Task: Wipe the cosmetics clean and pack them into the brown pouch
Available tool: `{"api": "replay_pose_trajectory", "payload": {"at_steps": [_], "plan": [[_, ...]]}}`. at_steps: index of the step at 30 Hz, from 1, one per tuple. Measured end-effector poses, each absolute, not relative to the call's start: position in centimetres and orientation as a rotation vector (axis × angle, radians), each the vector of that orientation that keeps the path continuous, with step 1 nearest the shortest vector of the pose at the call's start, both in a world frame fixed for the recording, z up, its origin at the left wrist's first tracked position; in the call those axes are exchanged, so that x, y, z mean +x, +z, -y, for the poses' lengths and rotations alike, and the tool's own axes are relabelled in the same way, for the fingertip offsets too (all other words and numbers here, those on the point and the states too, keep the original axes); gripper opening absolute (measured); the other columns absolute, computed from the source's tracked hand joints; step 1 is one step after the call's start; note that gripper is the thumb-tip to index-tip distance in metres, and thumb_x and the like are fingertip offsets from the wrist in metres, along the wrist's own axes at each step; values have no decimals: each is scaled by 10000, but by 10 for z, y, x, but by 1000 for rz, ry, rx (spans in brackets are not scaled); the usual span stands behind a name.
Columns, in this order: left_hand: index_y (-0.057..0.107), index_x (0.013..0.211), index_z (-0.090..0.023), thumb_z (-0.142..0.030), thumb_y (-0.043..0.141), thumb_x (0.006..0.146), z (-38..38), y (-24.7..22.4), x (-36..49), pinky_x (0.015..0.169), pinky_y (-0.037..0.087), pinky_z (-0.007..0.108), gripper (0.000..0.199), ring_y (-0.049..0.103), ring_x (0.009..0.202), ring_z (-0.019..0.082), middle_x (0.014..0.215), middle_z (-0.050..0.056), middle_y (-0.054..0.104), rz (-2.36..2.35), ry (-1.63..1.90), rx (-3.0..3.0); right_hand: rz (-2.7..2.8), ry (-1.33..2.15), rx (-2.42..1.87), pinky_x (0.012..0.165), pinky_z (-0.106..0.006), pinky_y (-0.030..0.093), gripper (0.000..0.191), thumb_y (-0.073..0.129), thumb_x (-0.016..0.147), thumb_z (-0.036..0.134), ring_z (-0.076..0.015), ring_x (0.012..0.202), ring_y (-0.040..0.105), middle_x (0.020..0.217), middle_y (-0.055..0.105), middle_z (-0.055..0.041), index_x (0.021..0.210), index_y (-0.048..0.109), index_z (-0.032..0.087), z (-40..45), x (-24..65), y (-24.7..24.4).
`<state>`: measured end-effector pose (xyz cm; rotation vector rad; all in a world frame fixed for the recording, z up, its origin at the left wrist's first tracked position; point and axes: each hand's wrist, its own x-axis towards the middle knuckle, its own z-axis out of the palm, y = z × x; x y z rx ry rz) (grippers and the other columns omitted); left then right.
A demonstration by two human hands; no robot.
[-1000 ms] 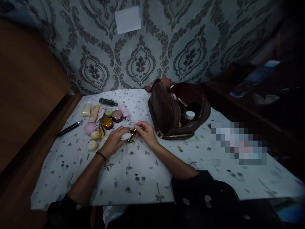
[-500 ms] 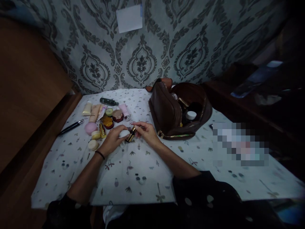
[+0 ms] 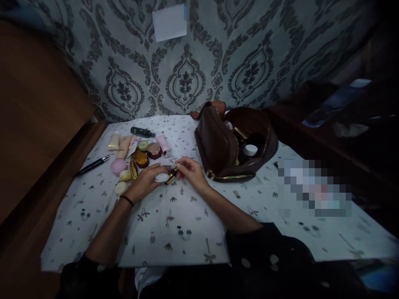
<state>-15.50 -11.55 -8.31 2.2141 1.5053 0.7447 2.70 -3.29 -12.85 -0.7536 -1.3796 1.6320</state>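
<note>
My left hand (image 3: pixel 147 178) is closed around a white round jar or lid (image 3: pixel 161 178) above the cloth; its underside is hidden. Just to the right, my right hand (image 3: pixel 190 171) pinches a small dark bottle with gold parts (image 3: pixel 171 177), tilted, its lower end close to the white piece. Whether the two touch I cannot tell. Beyond my left hand lie a gold tube (image 3: pixel 134 169), a jar with a gold lid (image 3: pixel 141 159), a jar with a rose-gold lid (image 3: pixel 153 150) and a pink tube (image 3: pixel 162 144).
An unzipped brown bag (image 3: pixel 216 145) with several cosmetics inside stands right of my hands. To the left lie a pink egg-shaped piece (image 3: pixel 119 167), small cream jars (image 3: pixel 121 188), a black pen (image 3: pixel 93 166) and a dark green bottle (image 3: pixel 142 132). A patterned wall (image 3: pixel 185 79) rises behind.
My left hand has shifted slightly left, drawing the white round piece a little away and turning it flatter. The right hand has barely moved with the small bottle.
</note>
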Motion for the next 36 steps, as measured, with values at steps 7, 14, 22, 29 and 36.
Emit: {"api": "replay_pose_trajectory", "payload": {"at_steps": [7, 14, 22, 29, 36], "plan": [[634, 929, -186, -140, 606, 874, 115, -84, -160, 749, 428, 250, 77, 600, 862, 170, 913, 25, 627, -1533, 732, 2224, 1287, 1766, -701, 507, -244, 517, 402, 785, 669, 475, -131, 557, 634, 673, 683, -1, 919, 703, 172, 32, 29, -128], [650, 1041, -181, -183, 548, 917, 119, -88, -137, 787, 456, 283, 160, 588, 914, 192, 943, 55, 603, -1615, 951, 2317, 1446, 1641, -737, 425, -221, 432, 365, 773, 678, 508, -105, 441, 529, 539, 577, 44, 797, 654, 184, 35, 28, -127], [670, 971, -191, -141, 545, 916, 120, -81, -145, 762, 442, 257, 145, 585, 874, 168, 949, 45, 589, -1531, 777, 2391, 1442, 1608, -802, 436, -222, 427, 386, 748, 696, 541, -111, 423, 528, 495, 597, 32, 718, 583, 192, 35, 27, -129], [679, 959, -197, -185, 589, 898, 118, -81, -161, 756, 446, 243, 110, 601, 881, 173, 917, 32, 589, -1498, 674, 2335, 1347, 1636, -754, 490, -237, 488, 383, 761, 679, 520, -121, 485, 589, 551, 636, 37, 857, 664, 195, 31, 27, -130], [662, 1033, -190, -227, 534, 942, 119, -83, -146, 772, 462, 267, 162, 592, 889, 175, 947, 46, 590, -1613, 856, 2339, 1415, 1683, -717, 490, -240, 479, 375, 788, 658, 463, -116, 485, 574, 580, 620, 39, 886, 671, 190, 37, 27, -125]]}}
